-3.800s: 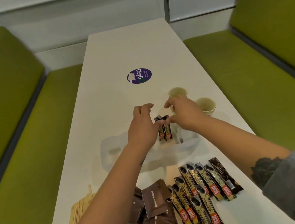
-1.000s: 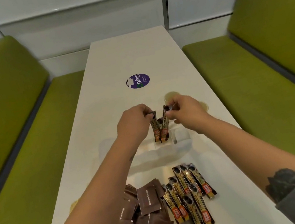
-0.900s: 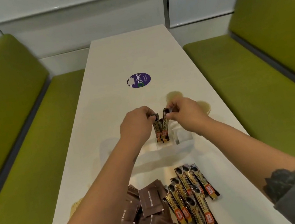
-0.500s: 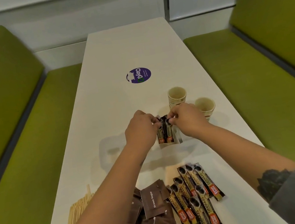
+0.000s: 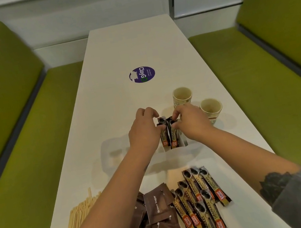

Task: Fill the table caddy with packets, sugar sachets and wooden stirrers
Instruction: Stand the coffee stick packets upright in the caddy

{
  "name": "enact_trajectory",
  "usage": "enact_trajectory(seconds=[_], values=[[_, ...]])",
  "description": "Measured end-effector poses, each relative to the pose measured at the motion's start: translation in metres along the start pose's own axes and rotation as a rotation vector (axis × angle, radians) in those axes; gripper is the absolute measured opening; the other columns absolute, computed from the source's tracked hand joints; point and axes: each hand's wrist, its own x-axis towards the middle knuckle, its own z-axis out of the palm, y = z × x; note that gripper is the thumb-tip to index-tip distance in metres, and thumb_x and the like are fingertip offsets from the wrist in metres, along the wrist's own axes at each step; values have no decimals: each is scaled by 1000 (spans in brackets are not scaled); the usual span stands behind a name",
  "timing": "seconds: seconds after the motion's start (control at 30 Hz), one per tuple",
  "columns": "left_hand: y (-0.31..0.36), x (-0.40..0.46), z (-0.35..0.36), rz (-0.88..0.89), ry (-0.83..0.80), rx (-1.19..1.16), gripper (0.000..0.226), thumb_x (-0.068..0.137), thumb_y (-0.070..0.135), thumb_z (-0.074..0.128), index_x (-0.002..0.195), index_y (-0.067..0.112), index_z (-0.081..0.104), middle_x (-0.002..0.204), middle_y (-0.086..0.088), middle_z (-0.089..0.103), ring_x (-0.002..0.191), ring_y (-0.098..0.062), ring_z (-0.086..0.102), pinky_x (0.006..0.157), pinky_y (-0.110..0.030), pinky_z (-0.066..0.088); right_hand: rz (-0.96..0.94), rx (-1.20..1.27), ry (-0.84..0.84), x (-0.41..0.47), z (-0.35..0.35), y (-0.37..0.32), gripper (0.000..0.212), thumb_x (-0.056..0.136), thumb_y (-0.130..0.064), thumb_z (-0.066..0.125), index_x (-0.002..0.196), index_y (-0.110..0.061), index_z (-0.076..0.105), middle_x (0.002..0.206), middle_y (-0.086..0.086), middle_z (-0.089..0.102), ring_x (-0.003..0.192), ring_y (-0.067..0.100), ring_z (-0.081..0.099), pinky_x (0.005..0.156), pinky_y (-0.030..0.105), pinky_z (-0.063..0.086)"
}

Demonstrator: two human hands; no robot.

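A white table caddy (image 5: 111, 157) sits mid-table. Upright coffee granule packets (image 5: 173, 138) stand in its right compartment. My left hand (image 5: 145, 133) pinches the tops of the left packets. My right hand (image 5: 191, 122) pinches the top of the right packet. Near the table's front edge lie several loose coffee packets (image 5: 200, 195), a heap of brown sugar sachets (image 5: 158, 221) and a bundle of wooden stirrers (image 5: 79, 216). The caddy's left compartments show nothing inside.
Two paper cups (image 5: 182, 96) (image 5: 211, 108) stand just behind and right of the caddy. A purple round sticker (image 5: 142, 74) lies farther back on the white table (image 5: 133, 46). Green benches (image 5: 22, 156) flank both sides.
Both hands have stayed at the upright packets and pushed them lower into the caddy's right compartment. The loose packet pile is smaller than 3.8 s ago.
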Motion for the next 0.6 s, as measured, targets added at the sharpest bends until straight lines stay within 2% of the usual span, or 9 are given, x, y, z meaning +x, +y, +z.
enact_trajectory(seconds=[0.1,0.23,0.33,0.4,0.53,0.6], values=[[1,-2,0,12,20,-22,36,83,26,69,113,18,50,118,1,48,93,-19,55,72,-34,45,2,28,11,-2,0,0,24,76,-24,74,95,-21,59,90,-5,50,96,25,55,81,38,44],[4,-6,-2,23,67,-52,41,83,31,69,115,16,49,119,-1,46,95,-20,56,72,-33,45,5,89,43,-5,-5,0,42,74,-27,77,107,-17,55,108,0,56,100,23,55,85,40,46],[9,-12,-4,26,90,-70,42,83,33,68,116,16,49,119,0,46,97,-18,55,71,-30,42,-13,113,67,-11,-11,0,44,76,-30,75,112,-16,53,112,1,57,102,22,55,87,41,46],[14,-20,-5,27,95,-82,42,83,34,68,116,17,49,118,1,46,96,-17,54,71,-29,41,-30,142,83,-18,-16,2,42,79,-31,72,113,-16,53,104,0,56,98,21,55,84,39,47],[21,-40,-2,36,99,-89,42,83,35,68,115,17,49,116,1,46,94,-16,54,70,-27,40,-62,223,94,-38,-23,10,33,84,-29,67,111,-18,51,75,-12,45,75,13,50,63,28,38],[25,-52,2,38,91,-92,42,82,36,68,115,17,49,116,2,46,95,-15,54,70,-26,39,-64,238,80,-51,-27,16,30,84,-27,66,109,-20,51,68,-10,47,64,10,49,57,27,37]])
